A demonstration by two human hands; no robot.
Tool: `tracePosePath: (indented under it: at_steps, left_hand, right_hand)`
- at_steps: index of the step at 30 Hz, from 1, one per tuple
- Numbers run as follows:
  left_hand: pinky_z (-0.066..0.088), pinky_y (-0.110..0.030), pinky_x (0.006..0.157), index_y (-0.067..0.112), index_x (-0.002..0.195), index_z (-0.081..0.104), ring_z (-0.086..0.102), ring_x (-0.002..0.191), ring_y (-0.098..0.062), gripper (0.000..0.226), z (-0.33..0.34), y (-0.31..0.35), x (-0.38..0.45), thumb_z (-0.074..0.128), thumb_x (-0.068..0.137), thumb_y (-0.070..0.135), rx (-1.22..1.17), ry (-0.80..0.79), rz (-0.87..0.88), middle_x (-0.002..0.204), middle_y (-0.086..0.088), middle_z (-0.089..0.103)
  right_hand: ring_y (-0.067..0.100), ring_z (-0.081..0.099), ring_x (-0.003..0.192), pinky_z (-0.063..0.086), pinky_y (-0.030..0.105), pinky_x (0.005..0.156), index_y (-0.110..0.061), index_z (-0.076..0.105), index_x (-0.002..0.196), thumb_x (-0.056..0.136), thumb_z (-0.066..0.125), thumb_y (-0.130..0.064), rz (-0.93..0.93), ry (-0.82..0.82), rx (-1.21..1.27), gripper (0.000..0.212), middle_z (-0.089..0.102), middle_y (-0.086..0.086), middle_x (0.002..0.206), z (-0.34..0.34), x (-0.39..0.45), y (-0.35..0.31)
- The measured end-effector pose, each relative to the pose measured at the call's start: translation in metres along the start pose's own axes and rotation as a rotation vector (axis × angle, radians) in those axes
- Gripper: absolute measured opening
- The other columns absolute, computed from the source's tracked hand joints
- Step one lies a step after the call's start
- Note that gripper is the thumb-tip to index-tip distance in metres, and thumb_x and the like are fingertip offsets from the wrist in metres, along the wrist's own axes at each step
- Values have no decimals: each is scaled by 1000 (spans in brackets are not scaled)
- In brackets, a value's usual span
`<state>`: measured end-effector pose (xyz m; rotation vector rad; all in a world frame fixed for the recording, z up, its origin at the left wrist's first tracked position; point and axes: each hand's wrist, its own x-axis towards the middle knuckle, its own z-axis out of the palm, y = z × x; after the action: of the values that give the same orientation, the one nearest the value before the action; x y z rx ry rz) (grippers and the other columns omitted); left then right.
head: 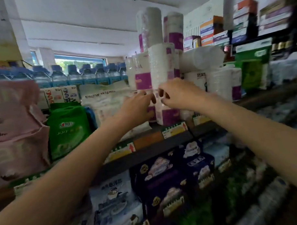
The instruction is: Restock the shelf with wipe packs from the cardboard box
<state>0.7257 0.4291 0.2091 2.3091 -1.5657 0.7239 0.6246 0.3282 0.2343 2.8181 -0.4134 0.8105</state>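
At arm's reach on the upper shelf (177, 138), both hands meet against a white-and-purple wrapped pack (161, 75) standing upright among similar packs. Left hand (137, 104) and right hand (175, 94) have fingers curled, pinching the film at its middle; a full grip is not evident. Wipe packs (103, 98) lie flat just left of the left hand. These appear soft, light and slippery-wrapped, best taken by the sides. No cardboard box is visible.
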Motion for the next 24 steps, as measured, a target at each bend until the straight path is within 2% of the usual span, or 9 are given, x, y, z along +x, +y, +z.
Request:
tracePosePath:
  at_steps: [3,8,11,14,18,20,23,24]
  left_hand:
    - [44,-27,79,11,115,55,54,90,-16,28,13,46,-12,57,88,20,-187,-142,210,111,-8,60]
    - [47,-35,83,8,118,52,58,101,-28,33,63,162,-68,55,87,18,-303,-419,594,110,-8,61]
    - [46,-33,87,11,122,51,58,104,-27,36,85,253,-124,55,87,17,-334,-601,803,115,-9,63]
    - [44,-30,91,11,124,52,58,109,-26,36,93,335,-180,54,89,16,-348,-711,1013,119,-9,62]
    - [44,-31,92,15,123,53,57,110,-25,34,90,426,-252,53,89,18,-370,-788,1233,121,-6,61]
    - [45,-33,94,14,123,53,56,112,-25,34,91,467,-288,53,89,17,-384,-830,1314,123,-7,60]
    - [44,-30,90,12,122,53,56,111,-24,32,104,522,-348,51,91,17,-400,-943,1411,121,-7,60]
    - [43,-29,88,11,121,54,56,109,-24,31,111,538,-368,50,91,16,-402,-978,1428,118,-7,61]
  right_hand:
    - [25,55,92,35,28,67,-10,57,103,90,54,-22,173,-155,-78,19,60,9,101,-17,-64,20]
    - [21,54,107,37,23,75,-14,55,120,94,52,-26,503,-610,-50,29,57,1,116,-38,-221,43]
    - [19,55,100,41,27,78,-12,53,120,95,51,-29,823,-813,-5,30,56,-2,111,-56,-347,50]
    - [19,59,85,52,37,83,-13,56,112,90,58,-27,1164,-906,58,26,62,4,105,-77,-480,47]
    - [18,56,78,52,33,73,-8,60,105,90,57,-19,1511,-918,94,19,63,8,96,-109,-627,10]
    - [21,58,79,51,35,77,-6,56,110,91,56,-18,1626,-897,172,23,61,10,99,-115,-689,-9]
    - [24,62,79,52,37,75,-6,58,101,88,59,-16,1747,-873,244,16,66,17,105,-101,-782,-35]
    - [27,64,83,52,38,77,-2,60,102,88,58,-17,1773,-881,266,21,67,18,106,-91,-811,-43]
